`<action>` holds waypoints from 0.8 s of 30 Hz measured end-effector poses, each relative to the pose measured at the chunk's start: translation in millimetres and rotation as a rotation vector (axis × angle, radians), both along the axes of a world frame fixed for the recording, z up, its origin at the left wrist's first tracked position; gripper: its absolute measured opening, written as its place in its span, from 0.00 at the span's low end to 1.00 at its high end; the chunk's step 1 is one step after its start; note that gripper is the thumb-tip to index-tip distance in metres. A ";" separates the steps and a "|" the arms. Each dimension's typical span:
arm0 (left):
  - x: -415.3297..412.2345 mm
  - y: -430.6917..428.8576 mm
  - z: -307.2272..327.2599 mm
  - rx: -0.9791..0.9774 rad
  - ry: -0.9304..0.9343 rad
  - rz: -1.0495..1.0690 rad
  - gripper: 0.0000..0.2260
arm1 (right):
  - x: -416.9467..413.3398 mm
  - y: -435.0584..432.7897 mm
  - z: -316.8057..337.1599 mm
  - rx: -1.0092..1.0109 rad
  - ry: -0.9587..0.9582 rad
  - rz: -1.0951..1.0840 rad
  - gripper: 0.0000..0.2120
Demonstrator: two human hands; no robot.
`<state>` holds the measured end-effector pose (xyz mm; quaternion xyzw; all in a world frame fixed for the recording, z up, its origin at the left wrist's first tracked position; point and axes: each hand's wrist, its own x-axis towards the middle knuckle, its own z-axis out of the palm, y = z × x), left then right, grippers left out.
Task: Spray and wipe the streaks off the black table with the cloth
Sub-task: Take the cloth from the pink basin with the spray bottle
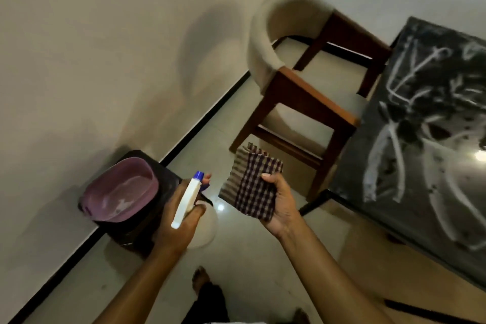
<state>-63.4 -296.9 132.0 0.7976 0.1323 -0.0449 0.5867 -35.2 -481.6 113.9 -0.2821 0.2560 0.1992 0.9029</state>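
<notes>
My left hand [178,221] grips a white spray bottle [187,200] with a blue nozzle, held over the floor. My right hand [278,202] holds a folded checked cloth [249,181] by its lower edge, thumb on top. The black table [420,155] stands at the right, its top covered in white streaks and smears. Both hands are left of the table, not touching it.
A wooden armchair [310,97] with a beige back stands against the table's left side. A purple basin [121,189] sits on a dark stool [147,218] by the wall. My feet show on the tiled floor below.
</notes>
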 end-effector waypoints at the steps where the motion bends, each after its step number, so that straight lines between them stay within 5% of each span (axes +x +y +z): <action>1: -7.8 -17.7 3.3 0.007 -0.004 -0.026 0.22 | -10.6 -21.3 3.6 0.021 -0.011 -0.020 0.43; 4: -32.9 -77.2 8.2 0.014 -0.020 -0.071 0.21 | -47.0 -90.4 10.4 0.070 -0.074 -0.045 0.34; 10: -65.7 -176.6 -13.0 -0.070 0.032 -0.147 0.33 | -112.4 -196.8 9.1 0.086 -0.119 -0.092 0.35; 13: -85.8 -239.9 -12.7 -0.089 0.070 -0.187 0.24 | -149.3 -249.9 5.1 0.115 -0.112 -0.204 0.36; 21: -84.1 -313.7 -10.5 -0.008 0.042 -0.385 0.27 | -176.0 -329.2 6.3 0.128 -0.126 -0.427 0.37; 24: -75.5 -331.6 -18.3 0.039 0.017 -0.449 0.21 | -173.0 -346.5 0.2 0.141 -0.137 -0.490 0.42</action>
